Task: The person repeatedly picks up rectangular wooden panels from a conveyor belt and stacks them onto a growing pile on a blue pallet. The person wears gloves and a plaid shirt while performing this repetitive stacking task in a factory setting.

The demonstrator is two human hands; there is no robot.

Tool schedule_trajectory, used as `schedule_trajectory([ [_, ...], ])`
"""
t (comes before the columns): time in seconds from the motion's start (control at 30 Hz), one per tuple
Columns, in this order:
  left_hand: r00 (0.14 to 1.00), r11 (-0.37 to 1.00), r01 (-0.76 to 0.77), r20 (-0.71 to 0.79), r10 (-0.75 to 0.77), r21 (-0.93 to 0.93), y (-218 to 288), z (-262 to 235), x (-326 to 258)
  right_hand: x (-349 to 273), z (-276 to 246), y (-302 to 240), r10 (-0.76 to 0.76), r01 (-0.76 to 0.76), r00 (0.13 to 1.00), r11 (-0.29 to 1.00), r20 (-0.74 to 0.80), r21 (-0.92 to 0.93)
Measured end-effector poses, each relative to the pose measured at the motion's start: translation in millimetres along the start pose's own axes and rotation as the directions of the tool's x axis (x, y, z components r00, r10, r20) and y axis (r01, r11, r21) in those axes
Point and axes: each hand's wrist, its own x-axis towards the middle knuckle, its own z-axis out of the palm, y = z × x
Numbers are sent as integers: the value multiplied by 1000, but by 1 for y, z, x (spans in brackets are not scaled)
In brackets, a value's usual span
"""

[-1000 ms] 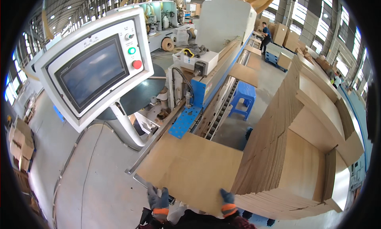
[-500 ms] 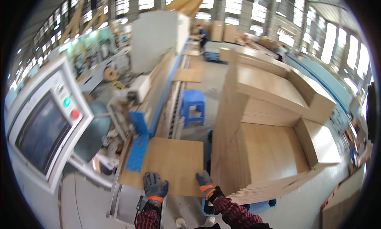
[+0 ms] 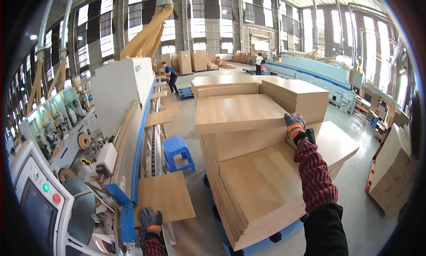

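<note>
A wooden panel (image 3: 168, 194) extends ahead of my spread left hand (image 3: 151, 218); stacked boards (image 3: 239, 109) adjoin my right hand (image 3: 294, 122), grip unclear.

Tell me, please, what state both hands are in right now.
Left hand: open, on a single wooden panel beside the blue perforated plate.
Right hand: at the right corner of a stacked panel; whether it grips cannot be told.

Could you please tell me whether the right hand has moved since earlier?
Yes, rightward: the right hand has gone from left of the board stack onto it.
</note>
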Motion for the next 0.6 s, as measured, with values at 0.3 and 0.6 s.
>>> schedule_trajectory([
  [0.3, 999, 669, 43, 22, -39, -742, 139, -60, 141, -32, -23, -22, -175, 180, 983, 978, 56, -106],
  [0.6, 789, -591, 600, 523, 323, -540, 295, -176, 222, -91, -53, -88, -472, -667, 663, -18, 582, 745],
])
